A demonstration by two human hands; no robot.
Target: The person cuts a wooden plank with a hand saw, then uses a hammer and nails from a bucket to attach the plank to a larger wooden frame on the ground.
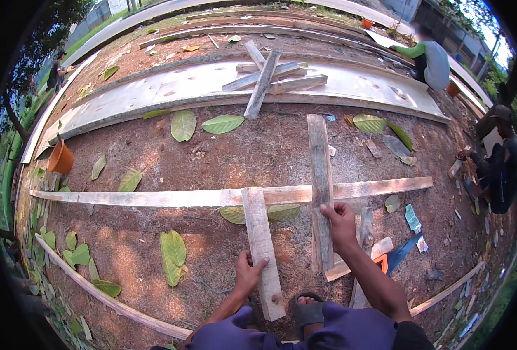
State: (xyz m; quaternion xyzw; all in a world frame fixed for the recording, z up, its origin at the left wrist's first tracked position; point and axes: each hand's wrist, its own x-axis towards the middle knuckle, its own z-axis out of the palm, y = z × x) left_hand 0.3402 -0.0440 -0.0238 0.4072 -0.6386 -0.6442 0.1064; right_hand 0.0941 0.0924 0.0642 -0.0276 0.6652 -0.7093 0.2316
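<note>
My left hand (250, 273) is closed round the side of a short pale plank (258, 233) near its lower end. The plank's far end rests across a long wooden strip (141, 199) that runs sideways over the ground. My right hand (340, 224) grips a darker, weathered plank (321, 157), thumb on its upper face. That plank also crosses the long strip, to the right of the first and reaching farther away. Beside my right forearm lies a handsaw (403, 254) with an orange handle, next to several wood offcuts (382, 247).
Behind, short wood pieces (263, 84) are piled on a long pale panel (171, 87). An orange bucket (61, 158) stands at left. Large leaves (173, 254) litter the soil. One person (433, 61) crouches at far right, another (500, 160) at right. A thin strip (112, 300) lies near.
</note>
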